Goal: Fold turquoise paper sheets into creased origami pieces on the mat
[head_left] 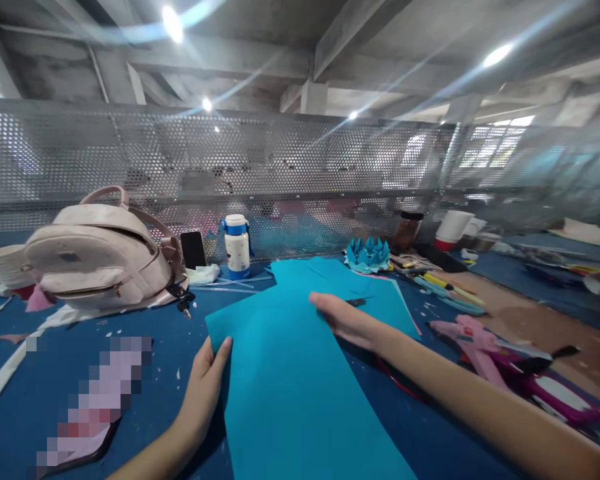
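A large sheet of turquoise paper is held up in front of me, its lower end running out of the bottom of the view. My left hand pinches its left edge, thumb on the face and the other fingers behind. At the right edge, my right hand grips the same sheet with the thumb on top; its other fingers are mostly hidden. Behind it more turquoise paper lies on the table, with a small dark object on it. Farther back sits a folded turquoise paper lotus.
At the left are a pale backpack, keys and a pixelated flat object. A white and blue bottle and a phone stand by the perforated metal screen. Right lie a pink glue gun and several tools.
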The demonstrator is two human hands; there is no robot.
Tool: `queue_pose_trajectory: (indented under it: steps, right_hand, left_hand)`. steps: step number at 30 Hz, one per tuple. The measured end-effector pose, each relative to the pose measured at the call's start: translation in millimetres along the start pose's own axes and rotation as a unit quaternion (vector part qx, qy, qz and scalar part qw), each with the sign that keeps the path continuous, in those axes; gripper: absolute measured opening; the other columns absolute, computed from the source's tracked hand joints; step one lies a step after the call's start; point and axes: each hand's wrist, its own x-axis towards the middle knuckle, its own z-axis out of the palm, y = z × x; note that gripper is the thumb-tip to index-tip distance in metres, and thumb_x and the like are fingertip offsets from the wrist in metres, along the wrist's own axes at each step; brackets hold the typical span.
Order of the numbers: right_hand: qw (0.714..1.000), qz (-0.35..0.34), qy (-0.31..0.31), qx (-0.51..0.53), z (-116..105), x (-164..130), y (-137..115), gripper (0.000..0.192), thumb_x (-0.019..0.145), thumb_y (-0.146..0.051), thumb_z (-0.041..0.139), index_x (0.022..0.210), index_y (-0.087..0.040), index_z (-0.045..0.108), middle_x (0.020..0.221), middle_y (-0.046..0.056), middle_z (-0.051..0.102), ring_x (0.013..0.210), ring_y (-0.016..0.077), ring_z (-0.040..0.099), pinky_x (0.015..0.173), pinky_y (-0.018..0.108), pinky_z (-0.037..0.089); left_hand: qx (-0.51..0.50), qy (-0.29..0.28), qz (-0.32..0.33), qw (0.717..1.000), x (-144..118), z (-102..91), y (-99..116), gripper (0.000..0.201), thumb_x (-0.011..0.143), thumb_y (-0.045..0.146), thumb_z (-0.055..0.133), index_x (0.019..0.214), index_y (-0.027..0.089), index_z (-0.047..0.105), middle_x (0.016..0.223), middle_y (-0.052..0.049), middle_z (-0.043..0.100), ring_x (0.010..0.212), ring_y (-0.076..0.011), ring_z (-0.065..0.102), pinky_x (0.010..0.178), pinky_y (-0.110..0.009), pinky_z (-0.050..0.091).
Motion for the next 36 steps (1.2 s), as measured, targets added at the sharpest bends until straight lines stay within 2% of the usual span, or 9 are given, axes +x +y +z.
queue_pose_trajectory:
  steps: [2, 4, 7, 11, 15, 18, 23, 31, 36]
  right_hand:
    - [0.988, 0.006, 0.027, -0.150, -4, -19, 11, 0.047, 0.080, -0.062, 0.056, 0.090, -0.017, 0.059, 0.085, 0.007, 0.061, 0.081, 0.0243, 0.060, 0.075, 0.036, 0.049]
    - [0.974, -0.005, 0.037, -0.222, -9, -30, 19, 0.034, 0.082, -0.051, 0.057, 0.080, -0.017, 0.056, 0.079, 0.004, 0.058, 0.076, 0.0222, 0.056, 0.073, 0.035, 0.047]
    - [0.965, -0.028, 0.029, -0.260, -20, -37, 22, 0.025, 0.087, -0.040, 0.051, 0.074, -0.018, 0.053, 0.074, 0.003, 0.056, 0.071, 0.0199, 0.052, 0.068, 0.032, 0.045]
    - [0.963, -0.038, 0.007, -0.268, -27, -43, 19, 0.020, 0.087, -0.037, 0.052, 0.083, -0.018, 0.058, 0.080, 0.004, 0.061, 0.075, 0.0215, 0.056, 0.070, 0.033, 0.048]
    - [0.960, -0.054, -0.012, -0.276, -24, -41, 13, 0.035, 0.088, -0.036, 0.052, 0.118, -0.018, 0.057, 0.116, 0.011, 0.062, 0.108, 0.0292, 0.057, 0.092, 0.040, 0.045]
    - [0.962, -0.050, 0.004, -0.268, -21, -28, 8, 0.047, 0.087, -0.035, 0.055, 0.131, -0.018, 0.052, 0.132, 0.014, 0.055, 0.123, 0.0335, 0.049, 0.102, 0.047, 0.039]
    - [0.976, -0.112, 0.022, -0.184, -13, 29, -1, 0.048, 0.082, -0.026, 0.063, 0.128, -0.021, 0.051, 0.127, 0.010, 0.061, 0.117, 0.0258, 0.057, 0.098, 0.041, 0.045]
    - [0.969, -0.135, 0.183, -0.100, 41, 202, -25, 0.092, 0.065, -0.032, 0.080, 0.139, -0.016, 0.029, 0.145, 0.020, 0.038, 0.137, 0.0282, 0.035, 0.108, 0.043, 0.035]
    - [0.960, -0.114, 0.245, -0.070, 73, 261, -23, 0.094, 0.053, -0.034, 0.086, 0.131, -0.019, 0.035, 0.133, 0.015, 0.051, 0.124, 0.0291, 0.049, 0.103, 0.043, 0.041]
  left_hand:
    - [-0.041, -0.039, -0.028, 0.998, -3, 5.0, 1, 0.046, 0.087, 0.051, 0.056, 0.121, 0.019, 0.055, 0.120, -0.010, 0.066, 0.106, -0.0282, 0.063, 0.088, -0.036, 0.052]
    - [-0.052, -0.072, -0.015, 0.996, -2, 9.4, 0, 0.057, 0.086, 0.050, 0.058, 0.133, 0.020, 0.046, 0.131, -0.012, 0.059, 0.116, -0.0313, 0.058, 0.093, -0.039, 0.049]
    - [-0.016, -0.107, 0.029, 0.994, 5, 11.4, -4, 0.065, 0.085, 0.045, 0.061, 0.141, 0.022, 0.038, 0.140, -0.014, 0.051, 0.125, -0.0350, 0.051, 0.094, -0.042, 0.048]
    - [0.008, -0.141, 0.069, 0.988, 19, 6.4, -11, 0.066, 0.088, 0.032, 0.057, 0.146, 0.026, 0.026, 0.147, -0.016, 0.042, 0.116, -0.0301, 0.059, 0.091, -0.042, 0.050]
    - [0.082, -0.160, 0.109, 0.978, 27, -0.2, -16, 0.034, 0.086, 0.026, 0.053, 0.118, 0.020, 0.062, 0.140, -0.014, 0.050, 0.123, -0.0314, 0.053, 0.098, -0.046, 0.045]
    - [0.120, -0.147, 0.112, 0.975, 29, -3.8, -20, 0.027, 0.082, 0.024, 0.053, 0.101, 0.020, 0.072, 0.135, -0.012, 0.056, 0.127, -0.0326, 0.049, 0.104, -0.049, 0.039]
    - [0.090, -0.124, 0.112, 0.982, 32, -5.8, -29, 0.043, 0.081, 0.025, 0.053, 0.123, 0.017, 0.062, 0.134, -0.013, 0.058, 0.125, -0.0282, 0.052, 0.108, -0.046, 0.037]
    - [0.065, -0.096, 0.133, 0.984, 30, -6.7, -32, 0.042, 0.087, 0.029, 0.051, 0.126, 0.019, 0.061, 0.136, -0.012, 0.056, 0.130, -0.0265, 0.048, 0.108, -0.041, 0.036]
    - [0.081, -0.084, 0.134, 0.984, 29, -10.9, -32, 0.046, 0.085, 0.027, 0.051, 0.129, 0.018, 0.059, 0.139, -0.011, 0.054, 0.132, -0.0275, 0.044, 0.111, -0.042, 0.031]
